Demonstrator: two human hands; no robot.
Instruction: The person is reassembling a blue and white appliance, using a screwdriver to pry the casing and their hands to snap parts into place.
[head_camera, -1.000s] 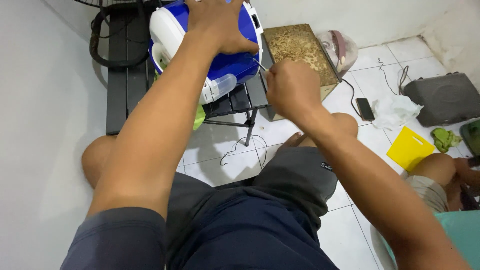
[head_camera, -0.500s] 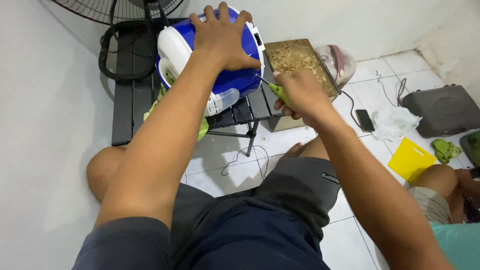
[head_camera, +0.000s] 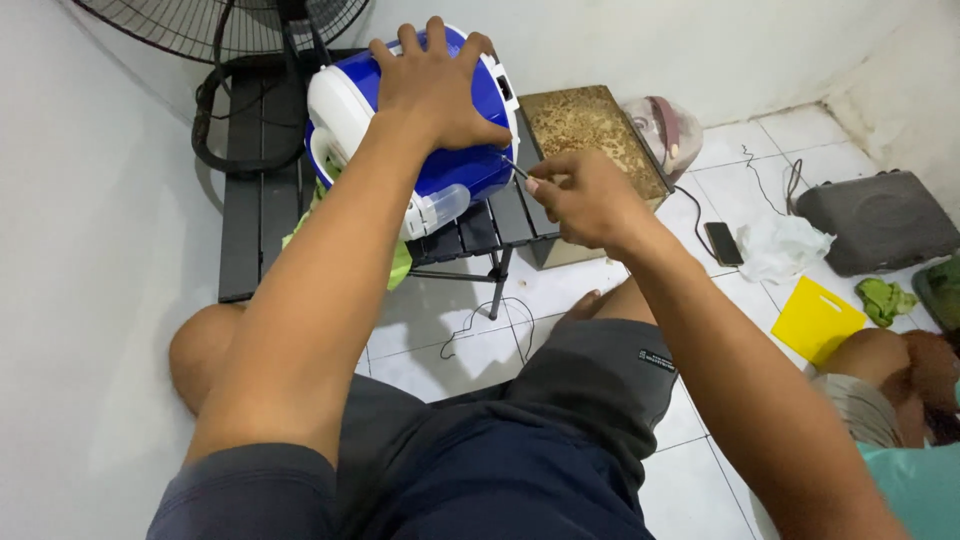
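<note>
Our left hand (head_camera: 435, 85): it lies spread flat over the blue side of the rice cooker (head_camera: 405, 125), fingers wide, pressing it down; it grips nothing, only steadies.
Our right hand (head_camera: 585, 195): the fingers are pinched tight around a thin screwdriver (head_camera: 514, 167), whose tip points at the cooker's edge, just beside the left thumb.
Rice cooker: blue and white, tipped over on its side on the low black table (head_camera: 250, 200), near the table's right end, with a green cloth (head_camera: 400, 262) tucked under it.
Done so far: we have the cooker laid over and held, and the tool brought up to its body; the shell looks whole, with no panel or screw lying loose that we can see.
Left to do: as we judge it, the loosening itself, since the tip is only just at the casing; whether it sits in a screw head we cannot tell.
Around us: a fan (head_camera: 230, 30) stands behind the table, a brown box (head_camera: 590, 130) beside it, a phone (head_camera: 722, 243) and a yellow board (head_camera: 815, 320) on the tiled floor.
Another person: a knee and arm show at the right edge, well apart from our hands.
</note>
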